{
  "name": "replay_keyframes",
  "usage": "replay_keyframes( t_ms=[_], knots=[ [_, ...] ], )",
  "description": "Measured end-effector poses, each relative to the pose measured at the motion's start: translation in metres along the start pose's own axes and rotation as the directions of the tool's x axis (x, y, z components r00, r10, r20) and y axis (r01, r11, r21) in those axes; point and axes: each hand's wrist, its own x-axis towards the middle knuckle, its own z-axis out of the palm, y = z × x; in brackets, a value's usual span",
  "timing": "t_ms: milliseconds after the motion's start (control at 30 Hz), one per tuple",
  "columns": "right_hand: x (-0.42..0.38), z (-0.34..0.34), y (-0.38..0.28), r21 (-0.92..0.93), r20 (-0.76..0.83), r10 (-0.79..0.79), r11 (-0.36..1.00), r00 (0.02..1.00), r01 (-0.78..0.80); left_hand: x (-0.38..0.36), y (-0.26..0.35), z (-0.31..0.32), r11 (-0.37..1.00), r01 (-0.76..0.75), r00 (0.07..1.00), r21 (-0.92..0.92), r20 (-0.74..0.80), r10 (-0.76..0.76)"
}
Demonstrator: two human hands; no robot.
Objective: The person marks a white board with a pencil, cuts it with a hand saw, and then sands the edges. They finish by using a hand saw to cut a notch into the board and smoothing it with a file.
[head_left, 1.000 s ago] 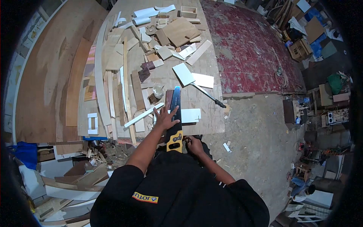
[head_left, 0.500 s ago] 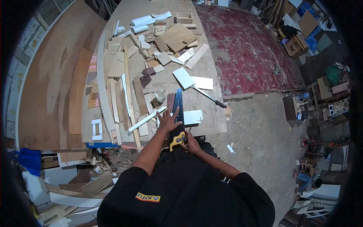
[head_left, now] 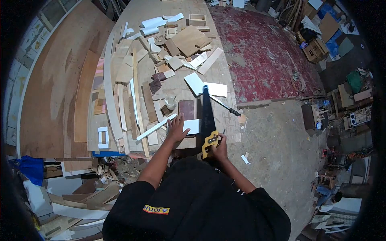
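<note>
My right hand is closed around the yellow handle of a handsaw. The saw's dark blade points away from me, its tip beside a white panel. A thin dark stick shows by the right fingers; what it is I cannot make out. My left hand lies flat, fingers apart, at the left part of a small white board near the table's front edge. A reddish-brown block sits just beyond that board. Next to my left fingers is a narrow white strip, lying diagonally.
Wood offcuts and a thin plywood piece cover the far part of the worktable. Long strips lie along its left side. A black-ended rod reaches over the right edge. A large plywood sheet stands at the left.
The handsaw has moved right and away from my left hand, uncovering the brown block. My right hand went with it. My left hand has come off the saw blade and now rests on the white board.
</note>
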Motion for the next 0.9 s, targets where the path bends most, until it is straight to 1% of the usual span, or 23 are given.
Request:
replay_keyframes(
  t_ms=[33,67,100,167,200,267,300,367,400,433,500,567,600,633,700,733,767,833,867,900],
  knots=[
    [0.001,-0.009,-0.01,0.006,-0.074,0.005,1.0,0.997,-0.004,-0.001,-0.001,0.0,1.0,0.001,1.0,-0.002,0.001,-0.001],
    [0.004,-0.017,-0.02,0.0,-0.133,0.01,1.0,0.991,-0.01,-0.003,-0.001,0.001,0.998,-0.022,0.999,0.056,0.046,0.02],
    [0.007,-0.026,-0.028,0.015,-0.149,0.061,0.998,0.987,-0.06,-0.004,-0.001,0.001,0.992,-0.049,0.995,0.113,0.091,0.039],
    [0.018,-0.042,-0.033,-0.048,-0.181,0.113,0.991,0.977,-0.123,-0.003,-0.003,0.007,0.993,-0.05,0.995,0.109,0.095,0.039],
    [0.025,-0.048,-0.027,-0.047,-0.179,0.112,0.991,0.977,-0.123,-0.002,-0.005,0.008,0.993,-0.048,0.994,0.107,0.099,0.038],
    [0.045,-0.057,0.001,-0.224,-0.258,-0.127,0.972,0.958,0.068,0.0,-0.003,0.003,0.992,-0.055,0.992,0.111,0.117,0.042],
    [0.056,-0.061,0.013,-0.222,-0.252,-0.126,0.973,0.96,0.069,-0.001,-0.001,0.001,0.992,-0.061,0.989,0.113,0.14,0.044],
    [0.077,-0.066,0.023,0.008,-0.174,-0.081,0.996,0.981,0.083,-0.004,0.002,-0.003,0.995,-0.05,0.991,0.082,0.129,0.039],
    [0.089,-0.068,0.02,0.027,-0.133,-0.032,0.999,0.991,0.036,-0.002,0.004,-0.006,0.997,-0.053,0.993,0.05,0.111,0.048],
    [0.098,-0.07,0.009,-0.133,-0.14,-0.134,0.984,0.981,0.116,0.002,0.006,-0.008,0.997,-0.047,0.993,0.053,0.111,0.041],
    [0.12,-0.07,-0.009,-0.129,-0.066,-0.137,0.983,0.988,0.128,0.001,0.011,-0.007,0.997,-0.016,0.99,0.078,0.144,0.005],
    [0.144,-0.066,-0.021,-0.23,-0.009,-0.171,0.959,0.985,0.165,0.001,0.014,-0.007,0.994,0.007,0.989,0.108,0.145,-0.023],
    [0.157,-0.063,-0.028,-0.24,0.048,-0.141,0.959,0.989,0.148,0.003,0.016,-0.006,0.991,0.014,0.988,0.132,0.148,-0.034],
    [0.167,-0.059,-0.035,-0.229,0.071,-0.18,0.954,0.981,0.192,0.003,0.017,-0.005,0.99,0.031,0.989,0.136,0.139,-0.05],
    [0.19,-0.047,-0.046,-0.124,0.157,-0.114,0.983,0.981,0.134,0.006,0.022,-0.004,0.986,0.067,0.984,0.153,0.154,-0.09],
    [0.202,-0.042,-0.045,-0.14,0.183,-0.173,0.97,0.968,0.2,0.01,0.028,-0.008,0.985,0.116,0.97,0.125,0.198,-0.139],
    [0.212,-0.035,-0.043,-0.013,0.217,-0.166,0.985,0.962,0.173,0.013,0.034,-0.011,0.983,0.135,0.971,0.121,0.181,-0.155],
    [0.223,-0.03,-0.053,-0.138,0.315,-0.229,0.949,0.921,0.283,0.014,0.038,-0.008,0.965,0.142,0.963,0.219,0.196,-0.186],
    [0.226,-0.029,-0.057,-0.172,0.357,-0.14,0.962,0.924,0.212,0.015,0.04,-0.006,0.958,0.152,0.963,0.244,0.183,-0.199],
    [0.23,-0.029,-0.06,-0.167,0.39,-0.134,0.963,0.911,0.213,0.016,0.042,-0.004,0.955,0.176,0.961,0.241,0.168,-0.219]
  ],
)
